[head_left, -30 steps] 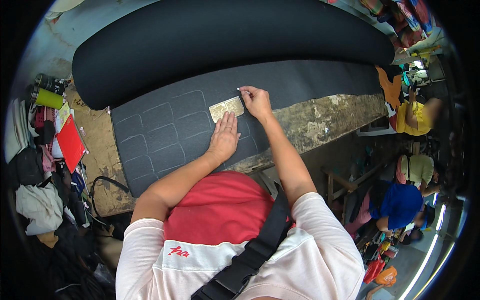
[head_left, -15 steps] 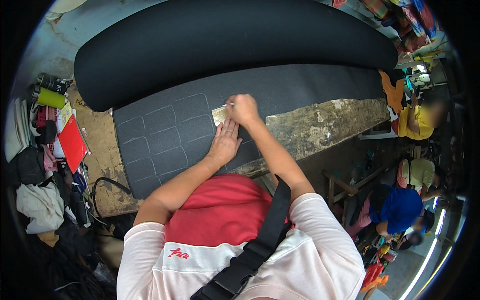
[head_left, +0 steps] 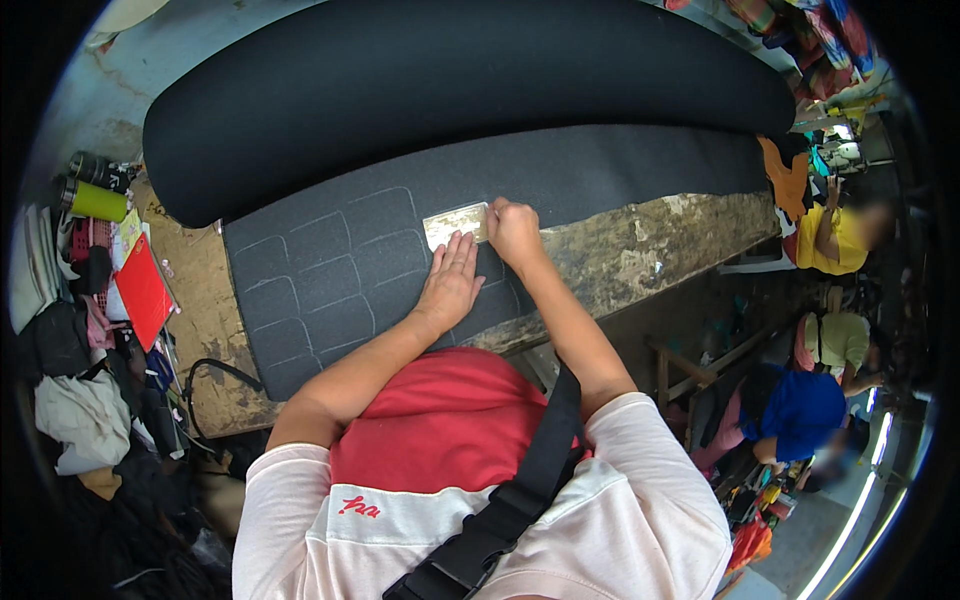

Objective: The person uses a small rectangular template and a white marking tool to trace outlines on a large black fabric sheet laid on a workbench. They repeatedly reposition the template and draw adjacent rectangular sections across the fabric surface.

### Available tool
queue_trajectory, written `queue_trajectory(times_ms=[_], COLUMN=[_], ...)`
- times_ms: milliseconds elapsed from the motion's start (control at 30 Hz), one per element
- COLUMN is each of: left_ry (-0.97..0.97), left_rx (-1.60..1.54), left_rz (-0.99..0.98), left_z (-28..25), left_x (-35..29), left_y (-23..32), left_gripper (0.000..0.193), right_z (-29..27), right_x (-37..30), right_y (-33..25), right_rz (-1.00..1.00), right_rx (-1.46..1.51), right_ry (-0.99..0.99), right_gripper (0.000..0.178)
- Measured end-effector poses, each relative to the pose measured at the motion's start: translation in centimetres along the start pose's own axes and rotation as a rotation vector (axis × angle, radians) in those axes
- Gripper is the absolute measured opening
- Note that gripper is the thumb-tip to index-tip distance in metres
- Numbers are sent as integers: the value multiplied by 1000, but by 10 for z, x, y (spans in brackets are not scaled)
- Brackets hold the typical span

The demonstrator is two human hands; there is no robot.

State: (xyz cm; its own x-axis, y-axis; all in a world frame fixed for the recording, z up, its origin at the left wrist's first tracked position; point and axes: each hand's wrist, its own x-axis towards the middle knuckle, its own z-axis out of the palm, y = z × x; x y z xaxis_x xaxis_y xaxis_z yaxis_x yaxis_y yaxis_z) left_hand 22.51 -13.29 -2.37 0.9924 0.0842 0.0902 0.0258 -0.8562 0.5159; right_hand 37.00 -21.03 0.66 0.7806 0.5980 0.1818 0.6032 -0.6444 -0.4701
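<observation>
On a dark grey sheet of material (head_left: 300, 240) lies a small, pale rectangular template (head_left: 455, 224) with a shiny surface. My left hand (head_left: 449, 284) is open, its outstretched fingers pressing on the template's lower edge. My right hand (head_left: 514, 232) is closed in a pinch at the template's right end, around a thin pale marking tool that is mostly hidden by the fingers. Rows of thin, light outlines with rounded corners are drawn on the sheet left of the template. A few fainter lines show to the right, under my wrists.
A thick black roll (head_left: 460, 90) lies along the far side of the worn wooden table (head_left: 640, 240). At the left are a red folder (head_left: 144, 290), a green bottle (head_left: 95, 199) and piled cloth (head_left: 82, 420). Several people sit at the right, one in a blue shirt (head_left: 805, 415).
My right hand has moved right along the template, from its upper left part to its right end, uncovering more of its surface. My left hand stays in place, holding it down.
</observation>
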Motion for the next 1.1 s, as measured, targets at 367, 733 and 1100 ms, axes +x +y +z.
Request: queue_trajectory(times_ms=[367,733,1100], left_ry=[73,145,71], left_rx=[30,-1,24], left_rz=[-61,-1,-13], left_z=[-21,-16,-13], left_x=[41,48,49], left_y=[-17,-36,-38], left_gripper=[60,59,56], right_z=[-38,11,33], right_x=[18,66,83], right_y=[-7,-32,-45], right_rz=[221,72,115], right_rx=[383,388,21], right_ry=[-65,-139,-77], right_gripper=[14,17,15])
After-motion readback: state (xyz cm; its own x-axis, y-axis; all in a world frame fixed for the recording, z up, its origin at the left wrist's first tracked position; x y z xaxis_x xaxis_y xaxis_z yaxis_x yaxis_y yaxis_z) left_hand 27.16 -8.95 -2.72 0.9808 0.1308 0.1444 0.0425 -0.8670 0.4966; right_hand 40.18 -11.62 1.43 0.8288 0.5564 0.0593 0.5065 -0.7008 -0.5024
